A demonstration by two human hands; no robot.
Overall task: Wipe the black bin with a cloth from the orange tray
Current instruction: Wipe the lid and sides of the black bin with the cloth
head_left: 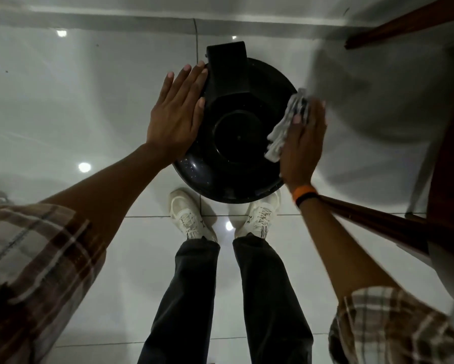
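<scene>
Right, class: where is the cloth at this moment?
In the head view, the cloth is pressed under the right hand against the right side of the black bin, which stands on the tiled floor just ahead of the person's shoes.

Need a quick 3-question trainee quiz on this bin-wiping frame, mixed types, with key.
1. True or false: the left hand lies flat and open against the round black plastic bin.
2. Which hand presses the crumpled grey-white cloth to the bin? A) left B) right C) both
3. Fill in: the wristband on the right wrist is ____ and black.

Key: 1 true; 2 B; 3 orange.
</scene>
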